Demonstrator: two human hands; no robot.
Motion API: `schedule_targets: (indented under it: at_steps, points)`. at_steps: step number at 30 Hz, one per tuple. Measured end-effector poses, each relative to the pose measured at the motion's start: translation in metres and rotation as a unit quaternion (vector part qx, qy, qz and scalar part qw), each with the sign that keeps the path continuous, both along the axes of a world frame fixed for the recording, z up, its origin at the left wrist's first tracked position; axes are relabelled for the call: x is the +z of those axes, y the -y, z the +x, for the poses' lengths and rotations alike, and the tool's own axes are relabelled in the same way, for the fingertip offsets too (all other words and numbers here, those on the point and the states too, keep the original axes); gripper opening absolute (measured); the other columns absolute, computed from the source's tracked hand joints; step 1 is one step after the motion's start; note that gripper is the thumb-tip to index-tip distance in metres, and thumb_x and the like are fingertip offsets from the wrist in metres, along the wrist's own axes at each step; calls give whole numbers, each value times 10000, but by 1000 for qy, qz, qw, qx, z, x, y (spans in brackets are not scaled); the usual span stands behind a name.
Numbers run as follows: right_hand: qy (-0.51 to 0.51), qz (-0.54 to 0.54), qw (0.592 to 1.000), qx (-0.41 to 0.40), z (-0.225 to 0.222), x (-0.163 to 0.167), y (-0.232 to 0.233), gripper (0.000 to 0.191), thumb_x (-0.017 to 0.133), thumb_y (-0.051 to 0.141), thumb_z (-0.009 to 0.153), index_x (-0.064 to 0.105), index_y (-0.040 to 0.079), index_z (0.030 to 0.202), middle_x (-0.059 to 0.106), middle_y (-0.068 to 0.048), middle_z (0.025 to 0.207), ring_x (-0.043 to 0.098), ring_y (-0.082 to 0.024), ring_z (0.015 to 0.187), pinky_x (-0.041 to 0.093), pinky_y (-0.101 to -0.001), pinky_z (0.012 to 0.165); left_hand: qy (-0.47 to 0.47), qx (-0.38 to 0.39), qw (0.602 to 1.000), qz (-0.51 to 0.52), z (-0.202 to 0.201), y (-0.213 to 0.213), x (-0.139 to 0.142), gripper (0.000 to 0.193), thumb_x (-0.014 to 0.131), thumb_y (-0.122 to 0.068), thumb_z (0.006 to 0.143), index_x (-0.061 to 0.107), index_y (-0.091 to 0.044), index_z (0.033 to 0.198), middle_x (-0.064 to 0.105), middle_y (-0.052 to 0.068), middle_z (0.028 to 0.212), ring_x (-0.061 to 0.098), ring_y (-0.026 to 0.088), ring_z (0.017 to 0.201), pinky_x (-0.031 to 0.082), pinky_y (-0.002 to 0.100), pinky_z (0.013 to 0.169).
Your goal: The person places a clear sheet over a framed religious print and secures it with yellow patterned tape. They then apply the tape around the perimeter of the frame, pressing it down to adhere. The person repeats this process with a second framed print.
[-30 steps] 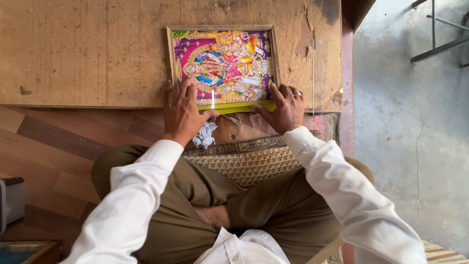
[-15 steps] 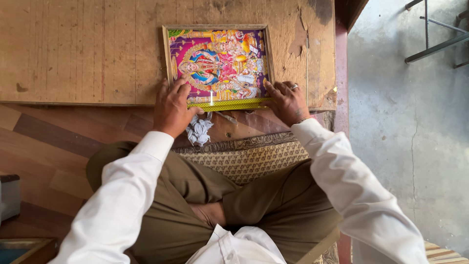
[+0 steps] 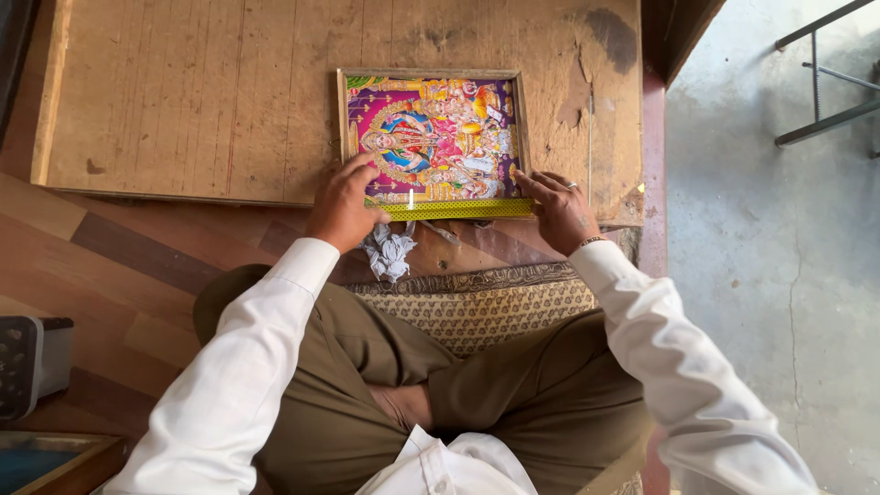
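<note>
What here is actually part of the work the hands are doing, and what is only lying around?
In use:
- framed colourful picture
- left hand on its lower left corner
- right hand at its lower right corner
- worn wooden board under it

Lying about:
- crumpled white cloth
- patterned mat
- grey box

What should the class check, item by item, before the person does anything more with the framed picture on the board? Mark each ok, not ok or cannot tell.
1. Framed picture lies flat on the wooden board: ok.
2. Left hand touches the frame's lower left corner: ok.
3. Right hand touches the lower right corner: ok.
4. Yellow strip sits along the frame's near edge: ok; whether fastened, cannot tell.
5. Crumpled white rag lies clear of the frame, by the left hand: ok.
6. Glass unbroken: cannot tell.
</note>
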State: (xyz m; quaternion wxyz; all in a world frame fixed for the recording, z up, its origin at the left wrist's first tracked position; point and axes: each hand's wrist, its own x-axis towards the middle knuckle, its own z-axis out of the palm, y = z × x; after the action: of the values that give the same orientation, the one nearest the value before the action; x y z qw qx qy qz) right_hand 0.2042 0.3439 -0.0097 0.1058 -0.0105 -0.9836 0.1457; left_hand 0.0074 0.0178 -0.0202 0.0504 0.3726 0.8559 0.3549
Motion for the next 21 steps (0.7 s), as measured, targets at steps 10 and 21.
schedule_targets:
  at_steps: [10,21]
  points:
    - [-218,-764,569,-212,8,11,-5,621,703,166,906,529,79,1496,654,-175,1325,619,-329,1189,523,-488,1075,597,193,712,315,-7,-12,12,238,809,-76,788,673,3,967,757,146,982,742,271,888,643,386,766]
    - [-146,-854,469,-170,26,39,121,344,708,0,900,641,-14,1237,724,-102,1032,703,-256,899,589,-418,847,690,142,627,332,101,-21,22,266,778,-102,824,637,-84,1048,725,59,926,710,248,778,618,411,652]
